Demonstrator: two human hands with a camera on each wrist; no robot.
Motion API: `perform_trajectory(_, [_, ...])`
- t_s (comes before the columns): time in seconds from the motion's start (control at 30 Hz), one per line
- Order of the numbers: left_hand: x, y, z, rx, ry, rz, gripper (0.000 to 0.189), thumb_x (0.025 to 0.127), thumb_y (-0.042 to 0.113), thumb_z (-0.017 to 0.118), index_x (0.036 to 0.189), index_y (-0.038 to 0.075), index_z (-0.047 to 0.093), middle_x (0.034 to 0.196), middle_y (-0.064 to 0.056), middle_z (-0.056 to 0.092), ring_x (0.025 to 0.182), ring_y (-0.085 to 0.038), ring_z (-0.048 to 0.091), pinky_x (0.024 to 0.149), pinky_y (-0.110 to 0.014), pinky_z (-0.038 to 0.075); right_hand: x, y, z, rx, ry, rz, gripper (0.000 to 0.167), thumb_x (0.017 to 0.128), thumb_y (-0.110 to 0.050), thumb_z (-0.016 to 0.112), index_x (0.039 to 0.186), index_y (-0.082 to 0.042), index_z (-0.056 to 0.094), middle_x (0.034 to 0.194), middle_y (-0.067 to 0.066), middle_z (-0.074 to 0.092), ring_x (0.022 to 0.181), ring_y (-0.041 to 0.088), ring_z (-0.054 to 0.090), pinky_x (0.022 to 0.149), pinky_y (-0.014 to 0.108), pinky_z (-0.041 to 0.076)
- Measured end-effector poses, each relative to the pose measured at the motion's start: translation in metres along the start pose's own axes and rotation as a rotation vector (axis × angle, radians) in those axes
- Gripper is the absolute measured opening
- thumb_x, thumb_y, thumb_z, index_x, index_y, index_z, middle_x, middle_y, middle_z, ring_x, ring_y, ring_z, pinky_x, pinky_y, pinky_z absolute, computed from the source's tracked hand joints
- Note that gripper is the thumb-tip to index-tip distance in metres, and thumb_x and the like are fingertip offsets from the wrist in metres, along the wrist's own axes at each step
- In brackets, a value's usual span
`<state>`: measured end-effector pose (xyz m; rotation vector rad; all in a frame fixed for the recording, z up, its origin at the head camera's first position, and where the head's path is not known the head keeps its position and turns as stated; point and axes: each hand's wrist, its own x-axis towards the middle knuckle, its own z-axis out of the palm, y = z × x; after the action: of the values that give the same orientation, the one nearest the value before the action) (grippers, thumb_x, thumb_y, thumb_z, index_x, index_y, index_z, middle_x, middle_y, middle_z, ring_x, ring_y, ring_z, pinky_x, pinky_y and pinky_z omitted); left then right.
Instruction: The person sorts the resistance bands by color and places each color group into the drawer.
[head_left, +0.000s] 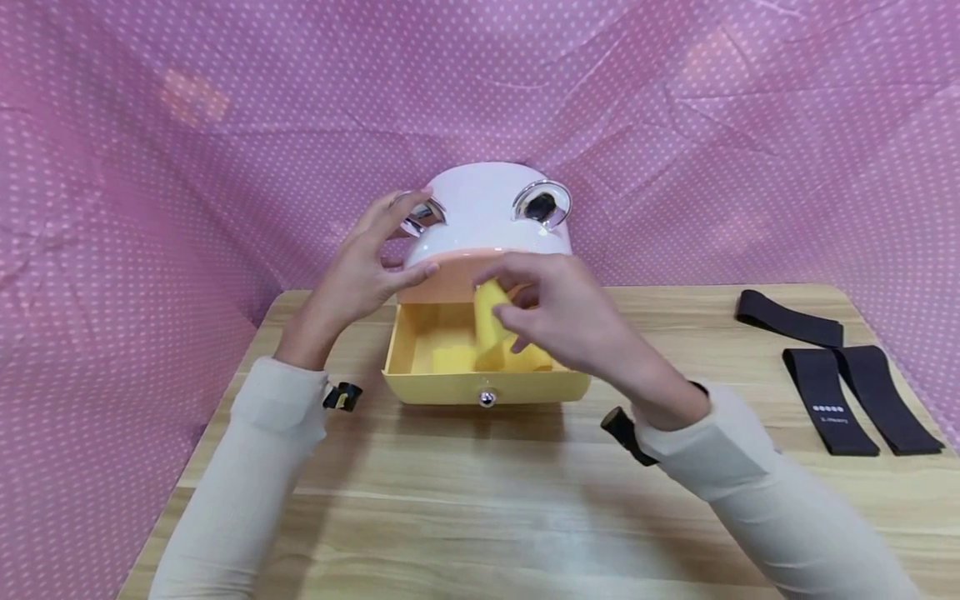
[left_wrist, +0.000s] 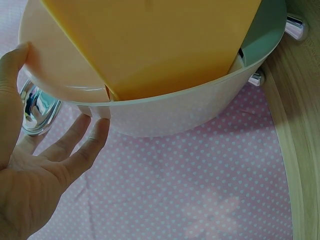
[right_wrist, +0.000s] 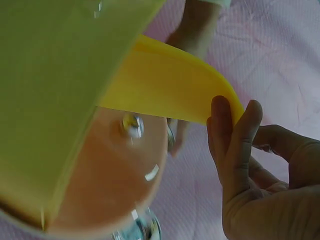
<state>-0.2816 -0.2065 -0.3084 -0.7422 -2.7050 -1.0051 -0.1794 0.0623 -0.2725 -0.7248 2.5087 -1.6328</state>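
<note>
A white storage box (head_left: 483, 200) with chrome-ringed eyes stands at the table's back, its yellow drawer (head_left: 431, 387) pulled out below the peach front (head_left: 442, 279). My left hand (head_left: 360, 271) holds the box's left side; in the left wrist view its thumb lies on the peach front and its fingers touch the white outer wall. Over the drawer, my right hand (head_left: 558, 304) pinches a yellow resistance band (head_left: 489, 321) by its upper end. The band (right_wrist: 170, 85) rises out of the drawer in the right wrist view, its lower part inside.
Several black resistance bands lie at the table's right, including one labelled band (head_left: 828, 408) and another band (head_left: 787, 317) behind it. A round chrome knob (head_left: 487, 399) sits on the drawer front. Pink dotted cloth (head_left: 480, 83) hangs behind and beside the wooden table (head_left: 465, 517).
</note>
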Motion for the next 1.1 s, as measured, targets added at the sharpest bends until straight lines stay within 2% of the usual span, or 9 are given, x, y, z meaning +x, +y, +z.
perform_trajectory(0.13, [0.0,0.0,0.0,0.008,-0.005,-0.005,0.09,0.092,0.027,0.083,0.163,0.045,0.031,0.17,-0.008,0.028,0.14,-0.038,0.051,0.105,-0.053,0.059,0.009,0.001,0.018,0.006,-0.033,-0.045,0.032,0.092,0.009,0.062,0.121,0.001,0.072,0.113,0.017,0.069,0.075,0.024,0.075,0.056,0.034,0.065])
perform_trajectory(0.27, [0.0,-0.001,0.0,0.016,-0.003,0.006,0.089,0.092,0.028,0.083,0.163,0.045,0.032,0.169,-0.007,0.029,0.139,-0.037,0.052,0.104,-0.054,0.059,0.016,0.003,0.03,0.072,-0.052,-0.076,0.033,0.092,0.01,0.061,0.122,0.001,0.071,0.108,0.015,0.067,0.071,0.027,0.075,0.056,0.038,0.066])
perform_trajectory(0.4, [0.001,-0.001,0.0,0.007,-0.003,0.013,0.089,0.092,0.027,0.083,0.163,0.044,0.032,0.169,-0.006,0.03,0.138,-0.036,0.052,0.103,-0.052,0.06,0.018,0.016,0.037,0.136,-0.039,0.002,0.032,0.094,0.007,0.064,0.125,0.001,0.07,0.101,0.015,0.063,0.071,0.024,0.073,0.062,0.043,0.067])
perform_trajectory(0.5, [0.001,-0.001,0.0,0.002,-0.002,0.014,0.089,0.092,0.026,0.083,0.163,0.043,0.033,0.168,-0.007,0.03,0.138,-0.036,0.053,0.102,-0.051,0.061,0.016,0.031,0.04,0.124,-0.012,0.095,0.03,0.096,0.004,0.066,0.126,0.0,0.07,0.116,0.017,0.066,0.074,0.019,0.072,0.064,0.039,0.068])
perform_trajectory(0.63, [0.001,-0.001,0.0,0.01,0.004,0.016,0.09,0.091,0.026,0.084,0.163,0.042,0.033,0.168,-0.008,0.031,0.138,-0.037,0.054,0.102,-0.05,0.061,0.012,0.045,0.037,0.057,0.024,0.169,0.031,0.096,0.004,0.067,0.126,-0.003,0.071,0.127,0.015,0.068,0.073,0.018,0.071,0.06,0.035,0.067])
perform_trajectory(0.73, [0.0,0.0,0.0,0.002,0.006,0.018,0.09,0.091,0.024,0.084,0.164,0.041,0.034,0.168,-0.008,0.031,0.137,-0.038,0.053,0.103,-0.051,0.06,0.009,0.051,0.033,-0.008,0.028,0.194,0.031,0.096,0.003,0.066,0.126,-0.002,0.07,0.112,0.016,0.071,0.069,0.018,0.07,0.058,0.033,0.066])
perform_trajectory(0.9, [0.0,0.001,0.0,-0.004,0.007,0.015,0.089,0.091,0.024,0.084,0.163,0.04,0.034,0.168,-0.007,0.031,0.137,-0.038,0.053,0.103,-0.051,0.06,0.009,0.054,0.025,-0.145,0.004,0.213,0.028,0.096,0.001,0.066,0.124,0.001,0.069,0.104,0.018,0.073,0.061,0.017,0.07,0.055,0.029,0.063])
perform_trajectory(1.1, [0.001,0.0,0.0,-0.006,0.0,0.008,0.09,0.091,0.024,0.084,0.163,0.041,0.033,0.168,-0.007,0.03,0.138,-0.038,0.053,0.103,-0.051,0.06,0.012,0.06,0.021,-0.296,-0.007,0.175,0.027,0.094,0.001,0.067,0.12,0.004,0.071,0.098,0.017,0.075,0.062,0.016,0.068,0.056,0.025,0.059])
